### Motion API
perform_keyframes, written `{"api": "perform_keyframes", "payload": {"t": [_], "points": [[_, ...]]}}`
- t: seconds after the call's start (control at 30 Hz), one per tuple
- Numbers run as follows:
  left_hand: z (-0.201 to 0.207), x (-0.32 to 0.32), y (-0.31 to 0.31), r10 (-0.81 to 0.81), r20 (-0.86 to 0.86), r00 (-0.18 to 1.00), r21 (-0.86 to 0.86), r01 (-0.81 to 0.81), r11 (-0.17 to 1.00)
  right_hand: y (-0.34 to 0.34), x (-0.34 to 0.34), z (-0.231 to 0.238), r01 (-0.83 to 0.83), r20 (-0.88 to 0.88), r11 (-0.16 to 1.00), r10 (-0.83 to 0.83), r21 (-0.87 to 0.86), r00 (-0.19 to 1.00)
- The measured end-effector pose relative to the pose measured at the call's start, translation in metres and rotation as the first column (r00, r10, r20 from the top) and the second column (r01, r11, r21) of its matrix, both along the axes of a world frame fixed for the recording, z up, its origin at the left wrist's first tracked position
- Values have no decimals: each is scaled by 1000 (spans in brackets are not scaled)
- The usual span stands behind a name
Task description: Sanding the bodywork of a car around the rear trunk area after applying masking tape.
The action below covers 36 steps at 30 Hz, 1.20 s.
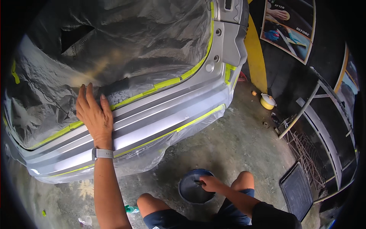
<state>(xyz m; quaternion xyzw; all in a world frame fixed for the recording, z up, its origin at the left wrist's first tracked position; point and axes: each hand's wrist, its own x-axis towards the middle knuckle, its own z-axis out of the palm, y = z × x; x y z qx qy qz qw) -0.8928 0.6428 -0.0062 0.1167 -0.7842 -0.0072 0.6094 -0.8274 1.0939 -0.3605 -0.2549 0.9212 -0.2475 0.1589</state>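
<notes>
My left hand (94, 114) lies flat on the silver car body panel (137, 133), its fingers stretched out over the plastic masking film (42, 91). Yellow-green masking tape (166, 83) runs along the film's edge, passing beside the thumb. A grey-banded watch (103, 154) is on the left wrist. Down between my knees, my right hand (209, 184) is closed above a round dark basin (183, 193) on the floor. Something small and dark shows at its fingertips, too small to make out. Clear film (141, 162) hangs from a second tape line along the panel's lower edge.
To the right stand a metal frame (301, 108) and a dark flat tray (296, 191) leaning by wire racks (305, 152). A yellow pot with a lid (268, 101) sits near the wall. A green-and-white object (132, 209) lies beside my left knee.
</notes>
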Motion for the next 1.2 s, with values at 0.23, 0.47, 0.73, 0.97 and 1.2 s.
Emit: {"api": "perform_keyframes", "payload": {"t": [0.23, 0.47, 0.73, 0.97, 1.2], "points": [[5, 7, -4, 50, 3, 999, -23, -50, 998, -1, -55, 226, -55, -458, 851, -225, -522, 860], [6, 6, 1, 38, 14, 999, -8, -38, 999, -19, -166, 369, -233, -928, 904, -319, -358, 191], [5, 9, -5, 11, 13, 1000, -4, -11, 1000, -64, -194, 336, -252, -934, 951, -84, -179, 346], [2, 7, -9, 6, -1, 1000, -28, -6, 1000, -152, -158, 321, -454, -939, 888, 88, -78, 334], [4, 11, -10, 24, 7, 1000, -25, -24, 999, -96, -203, 325, -224, -967, 974, 69, 12, 247]]}}
